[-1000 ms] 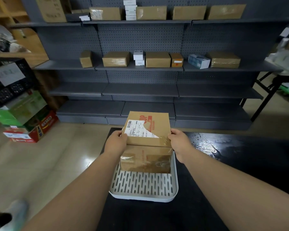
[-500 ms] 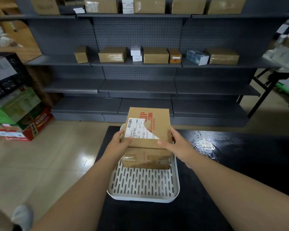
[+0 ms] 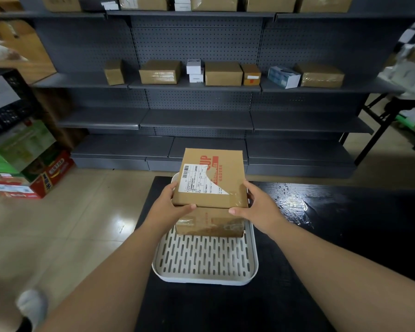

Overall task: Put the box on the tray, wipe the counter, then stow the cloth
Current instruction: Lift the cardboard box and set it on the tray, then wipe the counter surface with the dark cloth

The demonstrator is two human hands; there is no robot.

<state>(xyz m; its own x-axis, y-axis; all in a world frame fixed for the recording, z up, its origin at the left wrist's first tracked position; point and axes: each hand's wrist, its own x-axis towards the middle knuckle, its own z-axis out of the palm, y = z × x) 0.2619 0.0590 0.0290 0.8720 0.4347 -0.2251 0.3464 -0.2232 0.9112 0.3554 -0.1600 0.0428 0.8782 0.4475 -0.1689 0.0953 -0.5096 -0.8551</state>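
Note:
A brown cardboard box (image 3: 223,173) with a white shipping label and red print rests on the far half of a white slotted tray (image 3: 206,262). The tray lies on a black counter (image 3: 345,236). My left hand (image 3: 170,204) is on the box's left side, thumb across its near top edge. My right hand (image 3: 256,207) is on the right side, thumb on the same edge. Both hands grip the box. No cloth is visible.
Wet droplets (image 3: 292,200) glisten on the counter right of the tray. Grey shelving (image 3: 197,121) with several cartons stands behind. Stacked colourful cartons (image 3: 27,168) sit on the floor at left. A folding table leg (image 3: 374,125) is at right.
The box has come down onto the far part of the tray. My thumbs have shifted onto its near top edge. The view has tilted slightly.

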